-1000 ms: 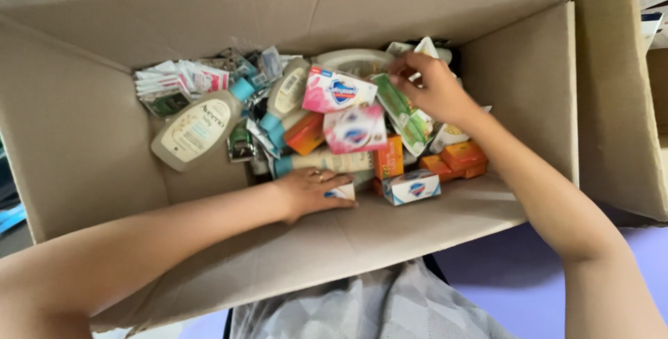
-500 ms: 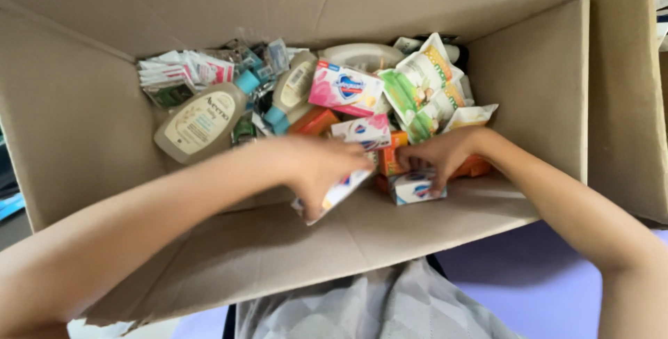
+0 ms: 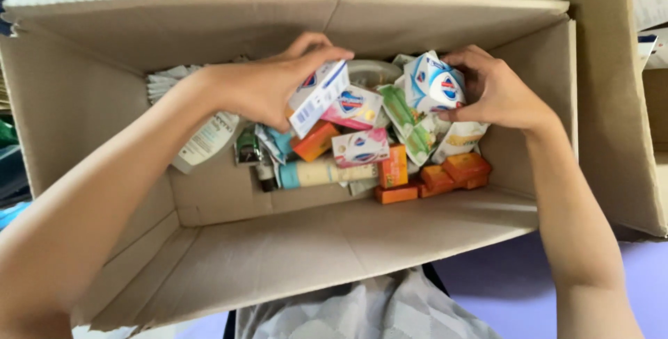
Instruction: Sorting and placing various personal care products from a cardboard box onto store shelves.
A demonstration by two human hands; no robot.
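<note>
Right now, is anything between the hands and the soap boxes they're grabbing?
No. The left hand already grips a white soap box, and the right hand grips a white and blue pack. Both are lifted above the pile in the cardboard box, nothing between.

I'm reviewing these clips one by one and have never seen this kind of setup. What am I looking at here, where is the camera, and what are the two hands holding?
There is no machine here: a person works with two bare hands, and the single camera sits on their head, looking down. Below is a large open cardboard box holding a heap of small toiletry packages. The left hand grips a white and blue carton, lifted above the heap. The right hand holds a white and blue soap pack at the far right of the pile. Underneath lie pink soap packs, small orange boxes, a cream tube lying flat, and a white bottle on the left. Grey patterned cloth shows at the bottom edge.
</note>
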